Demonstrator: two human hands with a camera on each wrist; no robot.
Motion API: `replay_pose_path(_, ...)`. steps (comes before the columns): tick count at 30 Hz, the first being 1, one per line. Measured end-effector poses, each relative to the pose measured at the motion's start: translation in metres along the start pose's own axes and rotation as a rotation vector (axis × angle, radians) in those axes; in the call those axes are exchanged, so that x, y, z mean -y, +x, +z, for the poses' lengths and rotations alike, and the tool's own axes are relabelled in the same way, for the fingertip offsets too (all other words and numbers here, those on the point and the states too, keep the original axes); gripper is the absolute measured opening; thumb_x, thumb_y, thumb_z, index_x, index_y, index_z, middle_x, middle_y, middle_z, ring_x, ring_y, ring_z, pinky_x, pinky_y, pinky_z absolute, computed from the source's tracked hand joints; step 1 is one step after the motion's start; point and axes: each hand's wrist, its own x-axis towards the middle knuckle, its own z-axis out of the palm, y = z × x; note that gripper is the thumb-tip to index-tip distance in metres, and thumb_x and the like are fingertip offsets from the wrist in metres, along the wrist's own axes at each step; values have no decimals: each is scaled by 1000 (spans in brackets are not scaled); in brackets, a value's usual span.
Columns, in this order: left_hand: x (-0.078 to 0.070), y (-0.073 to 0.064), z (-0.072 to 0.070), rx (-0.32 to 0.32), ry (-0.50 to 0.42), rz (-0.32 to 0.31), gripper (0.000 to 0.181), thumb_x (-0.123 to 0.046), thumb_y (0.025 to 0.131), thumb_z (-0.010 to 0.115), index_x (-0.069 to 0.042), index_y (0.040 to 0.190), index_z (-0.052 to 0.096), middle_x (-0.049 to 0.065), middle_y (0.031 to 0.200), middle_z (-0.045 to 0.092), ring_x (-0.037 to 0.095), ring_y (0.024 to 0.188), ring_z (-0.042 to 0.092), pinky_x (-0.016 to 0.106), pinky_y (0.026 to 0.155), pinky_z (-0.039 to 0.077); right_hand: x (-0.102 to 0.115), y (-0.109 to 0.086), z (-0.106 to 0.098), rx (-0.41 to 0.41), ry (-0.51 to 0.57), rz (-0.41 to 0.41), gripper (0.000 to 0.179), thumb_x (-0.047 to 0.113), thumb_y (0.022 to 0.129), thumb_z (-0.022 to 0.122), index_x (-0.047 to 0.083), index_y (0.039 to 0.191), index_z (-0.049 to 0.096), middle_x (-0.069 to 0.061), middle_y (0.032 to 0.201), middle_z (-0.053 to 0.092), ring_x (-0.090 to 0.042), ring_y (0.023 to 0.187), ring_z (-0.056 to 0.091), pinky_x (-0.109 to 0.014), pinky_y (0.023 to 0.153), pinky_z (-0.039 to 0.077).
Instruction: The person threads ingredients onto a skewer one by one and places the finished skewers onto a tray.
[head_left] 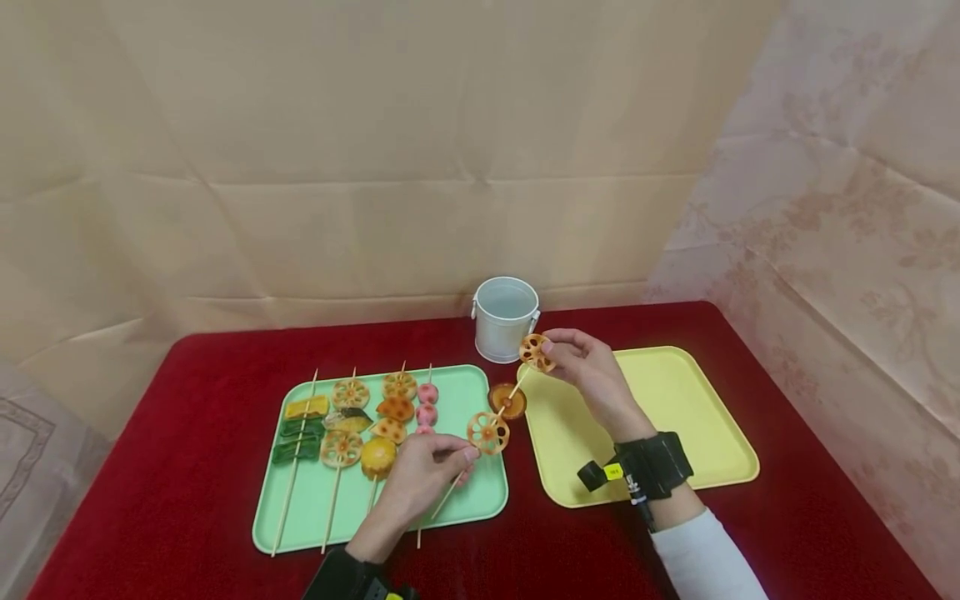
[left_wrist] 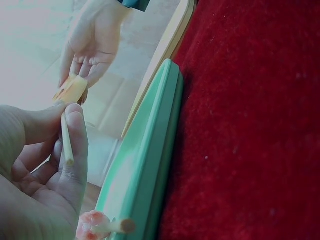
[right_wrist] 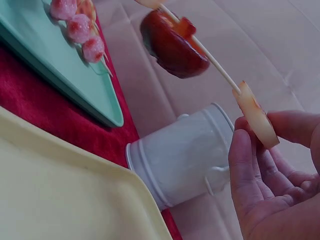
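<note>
My left hand (head_left: 430, 475) pinches a wooden skewer (left_wrist: 67, 142) between thumb and forefinger, just below a lotus root slice (head_left: 488, 433). The skewer slants up to the right above the gap between two trays. Midway along it sits a brown mushroom cap (right_wrist: 172, 47) with a small orange piece at its centre. At the far end my right hand (head_left: 592, 375) pinches a second lotus root slice (right_wrist: 256, 117) by its edge, thumb against fingers. The skewer's tip barely shows past that slice.
A green tray (head_left: 480, 500) at left holds several food skewers, including pink balls (head_left: 427, 402) and green slices (head_left: 297, 450). A yellow tray (head_left: 675, 400) lies at right on the red cloth (head_left: 187, 433). Behind them stands a white bucket (head_left: 501, 333).
</note>
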Motion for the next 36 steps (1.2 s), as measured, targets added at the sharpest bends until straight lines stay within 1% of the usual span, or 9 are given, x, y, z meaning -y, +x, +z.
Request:
replay_pose_path(6,0,0,0,-12,-55,3,16,-10,97,74,5,98,78,14,75,72,12,63,64,23,60,52,-3,-2,5,36,-31,-2,43,29,100,71,-1,130,61,-12,114,73,-22,100,69,-30,90,58)
replay_pose_path(10,-1,0,1,-23,-85,-3,16,-9,96,74,6,98,78,17,77,73,12,64,64,22,59,52,-4,-3,10,61,-33,0,41,27,100,72,-2,127,62,-12,112,73,-22,99,69,-32,89,58)
replay_pose_path(16,-1,0,1,-35,-100,-12,16,-9,96,74,6,98,78,18,78,73,13,64,65,22,58,51,-5,-5,16,100,-7,-5,39,22,100,72,-5,125,61,-11,108,74,-19,96,71,-35,90,58)
replay_pose_path(21,-1,0,2,-44,-98,-14,16,-10,96,74,6,98,78,17,78,73,11,64,65,21,58,51,-5,-5,19,97,-1,16,43,25,101,70,-5,129,59,-14,113,72,-20,97,71,-33,90,58)
replay_pose_path(25,-2,0,1,-78,-101,-30,16,-9,96,74,5,98,78,16,76,73,10,63,64,21,58,50,-5,-5,20,109,-12,12,49,33,103,66,-5,133,57,-16,116,69,-23,98,70,-31,89,58)
replay_pose_path(28,-2,0,1,-123,-128,-32,16,-9,96,73,6,98,78,17,77,72,11,64,64,22,60,51,-6,-5,20,115,-21,-4,51,37,104,64,-6,131,58,-18,113,69,-28,99,68,-31,89,58)
replay_pose_path(31,-1,-1,1,-164,-167,-35,16,-8,96,74,7,99,77,18,79,73,12,66,66,24,62,54,-6,-6,19,106,-51,-19,49,36,104,64,-7,127,61,-19,109,70,-36,103,66,-32,88,57)
replay_pose_path(33,-2,-2,1,-184,-184,-44,16,-9,96,74,7,100,77,19,80,73,13,67,67,25,63,54,-5,-8,19,97,-101,-29,45,32,104,65,-8,124,62,-18,105,70,-39,102,64,-31,85,57)
replay_pose_path(36,-4,-3,0,-218,-193,-78,19,-12,96,75,6,102,78,18,82,74,14,70,68,25,66,55,-3,-14,21,101,-225,-60,35,25,104,65,-6,118,66,-16,98,69,-35,94,63,-30,78,54)
